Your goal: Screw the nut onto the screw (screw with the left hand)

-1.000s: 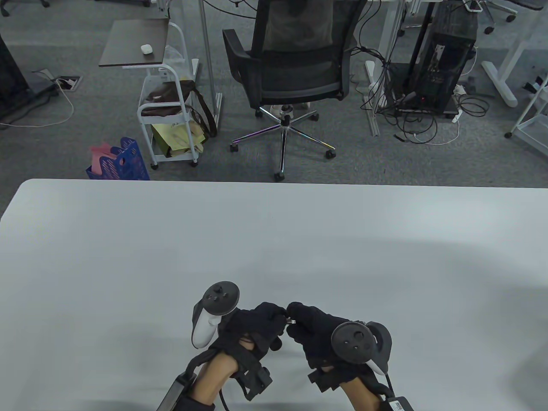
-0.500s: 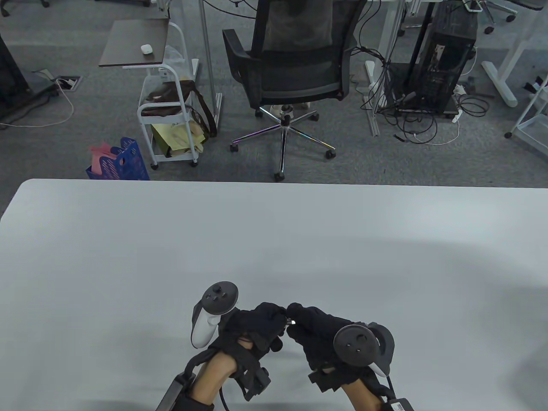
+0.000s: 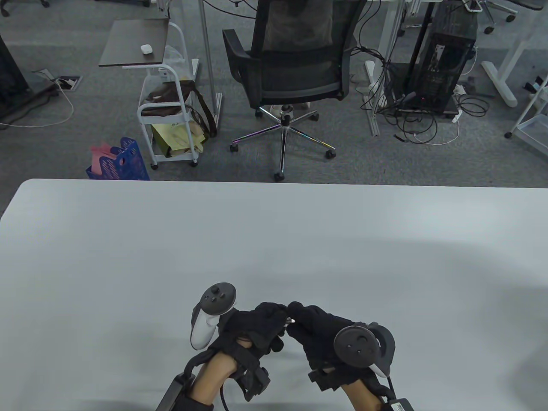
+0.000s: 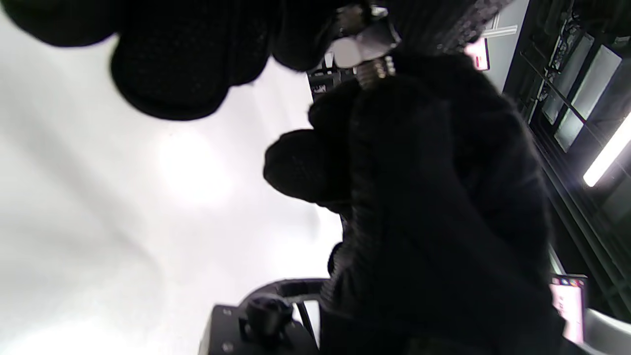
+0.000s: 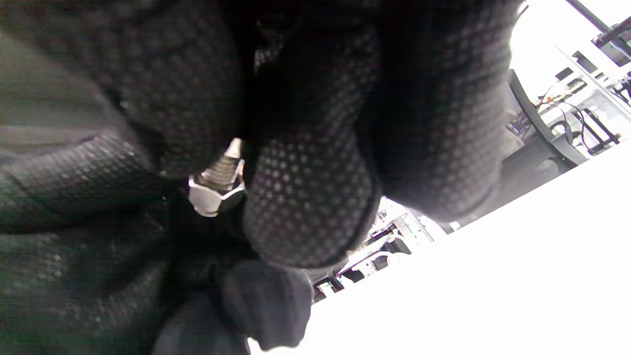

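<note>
Close together above the near edge of the table (image 3: 128, 239): left hand (image 3: 252, 327) and right hand (image 3: 319, 332), fingertips meeting, each with a tracker (image 3: 213, 312) strapped to its back. Between the fingertips, off the table, a screw (image 5: 227, 160) with the nut (image 5: 216, 193) sitting on its thread, the right fingers (image 5: 305, 197) pinching the screw and the left fingers (image 4: 187, 54) closed on the nut. Farther off, past the table's far edge, a chair (image 3: 295, 72) on the carpet and a cart (image 3: 167, 111) to its left.
</note>
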The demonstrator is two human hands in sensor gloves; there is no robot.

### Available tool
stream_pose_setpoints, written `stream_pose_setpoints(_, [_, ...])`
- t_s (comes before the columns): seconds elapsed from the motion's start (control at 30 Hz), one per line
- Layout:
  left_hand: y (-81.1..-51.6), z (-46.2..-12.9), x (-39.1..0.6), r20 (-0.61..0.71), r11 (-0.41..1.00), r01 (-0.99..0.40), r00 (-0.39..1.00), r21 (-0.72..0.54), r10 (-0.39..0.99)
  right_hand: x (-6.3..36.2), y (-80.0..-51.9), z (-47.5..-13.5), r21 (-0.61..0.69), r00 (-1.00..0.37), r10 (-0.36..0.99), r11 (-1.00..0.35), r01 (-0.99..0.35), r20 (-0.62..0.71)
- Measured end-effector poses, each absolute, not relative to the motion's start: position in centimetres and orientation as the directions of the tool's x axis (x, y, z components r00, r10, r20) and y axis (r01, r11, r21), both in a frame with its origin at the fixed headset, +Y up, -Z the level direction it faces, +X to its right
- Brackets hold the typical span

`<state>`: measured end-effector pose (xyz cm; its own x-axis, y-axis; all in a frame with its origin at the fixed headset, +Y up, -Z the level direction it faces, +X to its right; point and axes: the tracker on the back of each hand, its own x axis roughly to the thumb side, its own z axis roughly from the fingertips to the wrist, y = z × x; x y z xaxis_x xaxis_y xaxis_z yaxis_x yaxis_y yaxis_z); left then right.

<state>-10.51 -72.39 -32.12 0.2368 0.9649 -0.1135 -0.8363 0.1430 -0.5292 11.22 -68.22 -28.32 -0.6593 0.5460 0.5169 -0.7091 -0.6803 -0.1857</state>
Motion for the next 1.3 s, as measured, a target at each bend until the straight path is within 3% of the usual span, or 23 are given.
stream_pose_setpoints(0.77, [-71.86,-32.03,-10.10,-0.106,0.117,-0.799,0.220,-0.590,0.970,11.01,-68.42,-28.45,-0.157,-0.681,0.525,-0.722,-0.674,0.511])
stream_pose_setpoints(1.3, [-71.97,-31.91,-10.45,-0.135,0.110,-0.831,0.217,-0.546,0.967,11.16,-68.63,-28.59,-0.155,-0.657,0.561,-0.690,-0.707,0.503])
